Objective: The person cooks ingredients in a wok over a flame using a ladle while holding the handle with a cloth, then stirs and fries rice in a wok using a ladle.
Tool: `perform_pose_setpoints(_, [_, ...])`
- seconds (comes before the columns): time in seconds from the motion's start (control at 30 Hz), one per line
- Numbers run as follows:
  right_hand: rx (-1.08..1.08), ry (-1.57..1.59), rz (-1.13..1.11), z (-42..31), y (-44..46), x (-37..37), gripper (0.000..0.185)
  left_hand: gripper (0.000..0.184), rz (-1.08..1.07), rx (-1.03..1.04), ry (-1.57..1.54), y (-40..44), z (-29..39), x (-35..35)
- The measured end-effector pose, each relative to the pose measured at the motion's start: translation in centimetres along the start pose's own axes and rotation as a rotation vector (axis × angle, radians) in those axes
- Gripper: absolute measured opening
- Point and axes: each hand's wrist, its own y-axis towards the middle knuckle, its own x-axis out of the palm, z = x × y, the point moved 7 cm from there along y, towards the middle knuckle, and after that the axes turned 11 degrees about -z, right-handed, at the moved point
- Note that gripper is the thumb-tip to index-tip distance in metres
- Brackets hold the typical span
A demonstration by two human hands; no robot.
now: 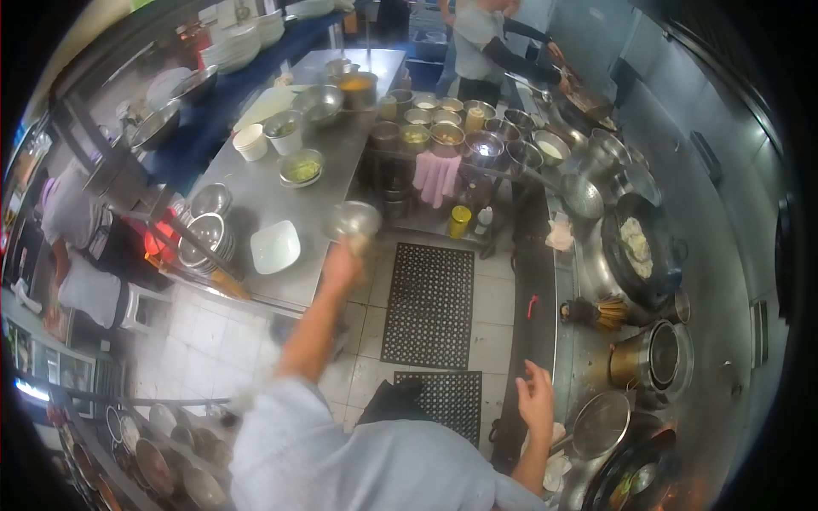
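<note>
My left hand (344,267) reaches out over the edge of the steel table, gripping a small metal bowl (354,218); motion blurs both a little, and the bowl's contents cannot be made out. Near the bowl, a white square dish (275,247) sits on the table. On the other side, my right hand (535,396) hovers by the stove's front edge, fingers apart and holding nothing. Close to it are a round wire strainer (601,425) and a crumpled white cloth (556,469).
A large wok (635,247) holding pale food stands on the stove at right. Several ingredient containers fill the rack (400,157) ahead, where a pink cloth (437,177) hangs. Black mats (429,305) cover part of the floor. A co-worker (481,43) works at the far stove; others are at left.
</note>
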Motion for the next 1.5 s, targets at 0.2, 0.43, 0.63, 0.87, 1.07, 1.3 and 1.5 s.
perform_pose_setpoints(0.2, [0.29,-0.18,0.222,5.1,-8.2,-7.8,0.03,0.068,-0.045,0.029,-0.209,8.1,-5.6,0.7])
perform_pose_setpoints(0.43, [1.063,-0.381,0.518,10.1,-36.3,-19.5,0.032,0.051,-1.233,-0.353,-1.453,-18.3,10.9,19.9])
perform_pose_setpoints(0.63, [1.461,-0.2,0.52,18.9,-62.4,-24.7,0.052,0.067,-2.168,-0.472,-0.86,-47.8,27.0,34.2])
perform_pose_setpoints(0.87, [1.012,0.846,0.757,26.2,-57.5,-13.5,0.047,0.06,-2.228,-0.205,-0.351,-68.9,40.2,49.9])
perform_pose_setpoints(1.07, [0.942,0.652,1.056,20.4,-58.0,-9.3,0.045,0.037,-2.216,-0.188,-0.566,-71.0,40.5,49.6])
perform_pose_setpoints(1.3, [1.028,0.633,0.517,25.2,-56.2,13.8,0.053,0.017,-2.02,-0.35,-0.612,-69.8,40.3,52.9])
perform_pose_setpoints(1.5, [1.114,0.1,0.254,28.0,-58.4,13.7,0.04,0.016,-2.128,-0.407,-0.625,-69.6,39.9,53.0])
